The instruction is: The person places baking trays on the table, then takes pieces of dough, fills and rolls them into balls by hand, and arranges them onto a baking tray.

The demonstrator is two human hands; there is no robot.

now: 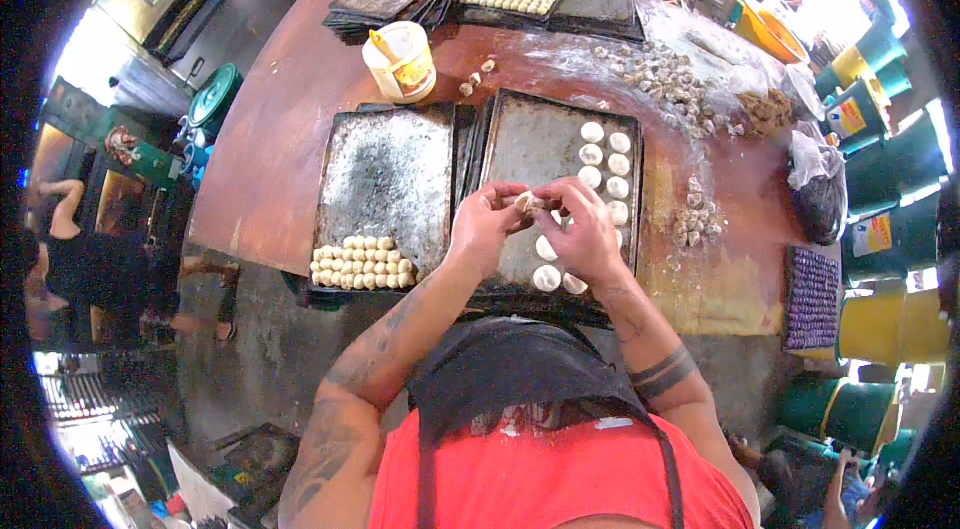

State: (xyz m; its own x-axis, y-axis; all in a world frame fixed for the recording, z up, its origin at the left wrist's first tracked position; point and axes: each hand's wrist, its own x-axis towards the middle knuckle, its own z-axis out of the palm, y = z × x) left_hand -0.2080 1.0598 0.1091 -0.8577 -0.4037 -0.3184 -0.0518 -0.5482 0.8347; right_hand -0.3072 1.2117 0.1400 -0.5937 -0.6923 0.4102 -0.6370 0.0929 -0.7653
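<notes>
Dough piece (524, 201), small and pale, is pinched at the fingertips of both hands in the head view, held up over the dark tray on the right, near the middle of the picture. It looks slightly longer than wide, its long axis running roughly away from the person toward the far side of the counter (270, 99), though the fingers cover much of it and I cannot tell which end is which. It sits between the hands, at the right of the left hand (485, 229) and at the left of the right hand (585, 234), touching the fingertips of each; both hands are curled and closed on it, their fingers bent inward. Beneath and beyond the hands, the right tray (525, 129) carries white dough rounds (591, 133) in columns along its right side, some partly hidden by the right hand. Beside it, the left tray (385, 164) holds tight rows of smaller dough balls (365, 264) at its near edge. Farther off stands a white and yellow bucket (412, 79), and floured lumps (665, 79) lie scattered on the counter to the right.
</notes>
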